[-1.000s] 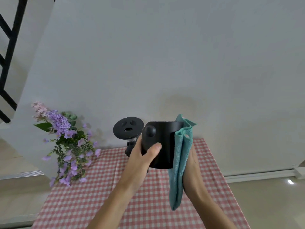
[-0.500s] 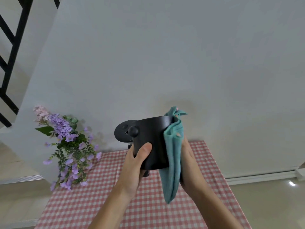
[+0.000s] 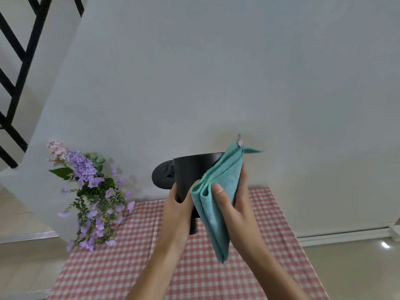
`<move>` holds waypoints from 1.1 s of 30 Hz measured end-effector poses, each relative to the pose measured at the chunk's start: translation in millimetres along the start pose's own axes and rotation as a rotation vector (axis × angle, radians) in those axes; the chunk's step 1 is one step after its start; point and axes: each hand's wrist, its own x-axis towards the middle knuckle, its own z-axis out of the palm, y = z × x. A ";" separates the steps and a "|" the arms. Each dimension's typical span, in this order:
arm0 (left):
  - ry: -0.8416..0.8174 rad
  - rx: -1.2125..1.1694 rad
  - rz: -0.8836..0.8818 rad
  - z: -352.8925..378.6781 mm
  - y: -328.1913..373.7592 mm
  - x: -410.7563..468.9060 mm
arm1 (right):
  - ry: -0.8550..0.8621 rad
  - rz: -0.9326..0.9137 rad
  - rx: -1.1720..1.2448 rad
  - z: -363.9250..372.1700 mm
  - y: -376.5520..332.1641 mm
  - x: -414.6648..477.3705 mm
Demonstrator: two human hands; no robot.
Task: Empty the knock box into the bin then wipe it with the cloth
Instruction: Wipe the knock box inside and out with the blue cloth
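Note:
I hold a black round knock box up in the air above the table, upright. My left hand grips its lower left side. My right hand presses a folded teal cloth against the box's front and right side, thumb on the cloth. The cloth hangs down below the box and one corner sticks up above its rim. The inside of the box is hidden.
A table with a red-and-white checked cloth lies below. Purple artificial flowers stand at its back left. A black disc-shaped object sits behind the box. A white wall is close behind; a black stair railing is at the upper left.
The knock box turned in my left hand, so its side knob is out of sight. My right hand slid the cloth from the right side round onto the front.

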 end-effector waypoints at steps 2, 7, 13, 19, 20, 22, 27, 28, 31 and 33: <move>-0.060 -0.040 0.003 -5.4 0.9 1.1 | -0.018 0.127 0.105 -4.1 -0.6 -1.3; -0.199 -0.111 -0.042 -12.2 7.3 5.1 | -0.067 0.249 0.210 -15.6 -1.0 5.7; 0.068 0.041 -0.031 -1.7 3.9 10.4 | -0.011 0.163 0.091 -7.5 -0.4 -0.5; 0.159 0.112 0.084 4.5 6.2 -0.1 | 0.050 0.039 -0.006 -6.1 -4.2 1.0; 0.153 0.121 0.129 5.6 5.8 -2.6 | 0.050 0.017 -0.032 -3.9 -4.4 0.7; 0.078 0.129 0.127 9.6 6.3 -6.7 | 0.050 -0.025 -0.086 -0.3 -4.1 1.0; 0.040 0.027 0.050 6.1 9.2 1.0 | 0.042 0.042 0.037 -4.4 -0.2 3.2; 0.031 0.003 0.035 4.7 9.8 3.3 | 0.044 0.084 0.073 -6.1 1.4 1.6; -0.056 -0.132 -0.048 3.6 8.2 5.6 | 0.006 0.168 0.117 -11.1 11.9 -0.2; -0.079 -0.311 -0.180 2.4 6.5 6.6 | 0.025 0.219 0.130 -12.5 20.0 1.9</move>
